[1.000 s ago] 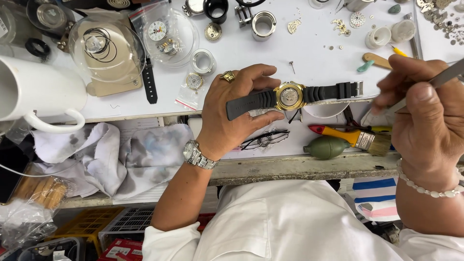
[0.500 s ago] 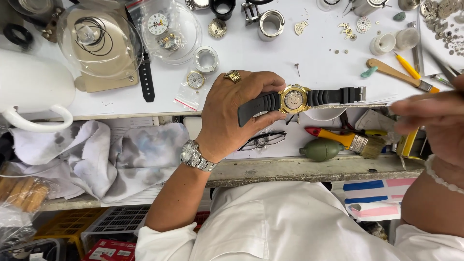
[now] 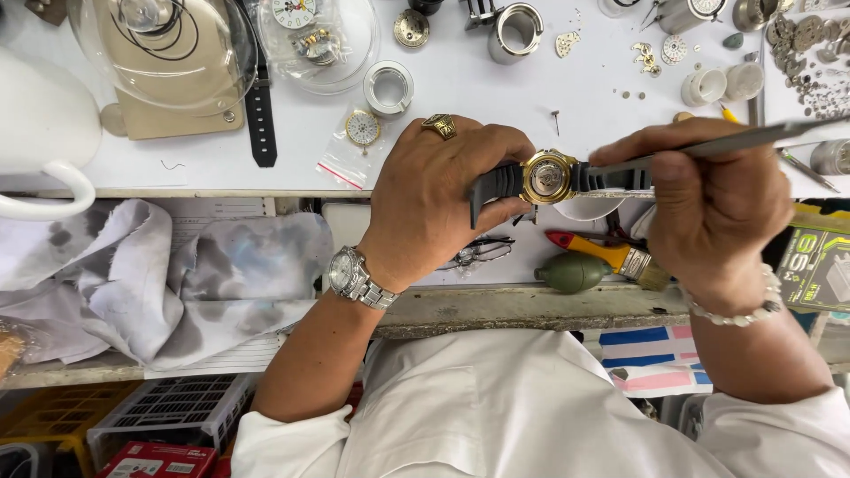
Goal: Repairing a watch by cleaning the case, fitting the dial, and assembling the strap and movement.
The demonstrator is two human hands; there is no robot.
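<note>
I am holding the gold-cased watch (image 3: 549,177) in my left hand (image 3: 443,199), grip clamped on the black strap just left of the case. The strap's long axis is running left to right, level with the bench (image 3: 292,168) edge. My right hand (image 3: 708,208) is pinching a slim metal tool (image 3: 753,137) (fingers closed around it), tip pointing left toward the case. The case is sitting between both grips, nearer the left. Open room is lying below, over the lower shelf (image 3: 496,305).

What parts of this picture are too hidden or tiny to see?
Head view:
- Part of the watch strap: covered by the left hand.
- The metal tool: its tip is hidden behind the right hand, its far end blurred.
- The loose parts at top right: too small.
- The white mug: cut off by the left edge.
</note>
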